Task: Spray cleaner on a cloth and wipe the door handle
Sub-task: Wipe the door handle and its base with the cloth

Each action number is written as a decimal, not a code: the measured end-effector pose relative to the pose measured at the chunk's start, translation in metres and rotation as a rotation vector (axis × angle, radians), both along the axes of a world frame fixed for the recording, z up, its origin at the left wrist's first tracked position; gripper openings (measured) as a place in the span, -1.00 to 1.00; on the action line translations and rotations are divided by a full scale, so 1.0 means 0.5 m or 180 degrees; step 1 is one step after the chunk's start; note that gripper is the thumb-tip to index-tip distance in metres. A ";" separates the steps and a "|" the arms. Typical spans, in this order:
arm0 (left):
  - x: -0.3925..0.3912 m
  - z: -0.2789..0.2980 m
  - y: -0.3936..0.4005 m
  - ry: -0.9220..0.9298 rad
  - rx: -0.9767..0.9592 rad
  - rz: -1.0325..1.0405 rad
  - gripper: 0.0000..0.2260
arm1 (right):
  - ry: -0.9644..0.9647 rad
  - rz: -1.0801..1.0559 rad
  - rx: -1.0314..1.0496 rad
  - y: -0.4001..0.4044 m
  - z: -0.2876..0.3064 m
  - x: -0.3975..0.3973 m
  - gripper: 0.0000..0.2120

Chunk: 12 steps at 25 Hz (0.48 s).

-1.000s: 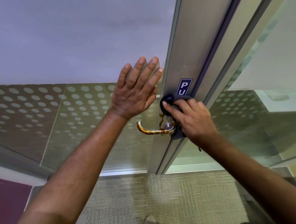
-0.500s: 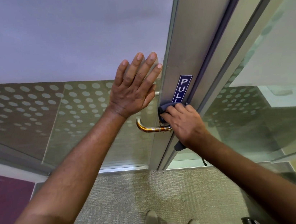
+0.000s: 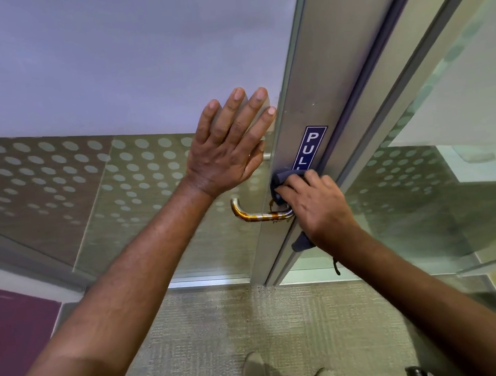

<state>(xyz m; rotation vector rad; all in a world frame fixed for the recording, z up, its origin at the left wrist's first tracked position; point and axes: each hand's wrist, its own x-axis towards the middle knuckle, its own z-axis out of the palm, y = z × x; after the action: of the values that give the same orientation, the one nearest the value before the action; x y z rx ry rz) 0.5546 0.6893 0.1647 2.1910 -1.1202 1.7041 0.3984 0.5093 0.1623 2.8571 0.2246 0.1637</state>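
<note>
Still pressing dark blue cloth [image 3: 283,177] clenched in right hand [image 3: 318,207] against curved metal door handle [image 3: 260,216]; left hand [image 3: 229,149] staying flat, released, on frosted dotted glass [image 3: 143,170].

A dark blue cloth [image 3: 283,178], bunched at the base of a shiny metal door handle [image 3: 259,215], covers its mount as the lever points left from the door's edge.

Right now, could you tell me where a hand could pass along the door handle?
The lever's curved outer end is bare, below the left hand spread flat on the glass. The base is crowded: the right hand presses the dark cloth there, under the PULL sticker.
</note>
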 end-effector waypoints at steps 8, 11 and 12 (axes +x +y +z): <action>-0.003 0.005 -0.024 -0.0051 -0.0017 0.0001 -0.42 | -0.0666 -0.0146 0.0668 -0.042 -0.032 -0.039 -0.39; -0.005 0.007 -0.011 -0.0077 -0.0050 0.0022 -0.42 | -0.0898 -0.0446 0.1377 -0.017 -0.062 -0.037 -0.54; -0.007 0.005 -0.008 -0.0072 -0.0057 0.0020 -0.43 | -0.0932 -0.0579 0.1695 0.000 -0.073 -0.036 -0.54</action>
<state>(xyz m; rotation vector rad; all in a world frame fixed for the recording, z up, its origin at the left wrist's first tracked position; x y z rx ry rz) 0.5513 0.6855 0.1670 2.1724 -1.1001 1.7389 0.3801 0.5092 0.1259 3.2934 -0.1653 0.6912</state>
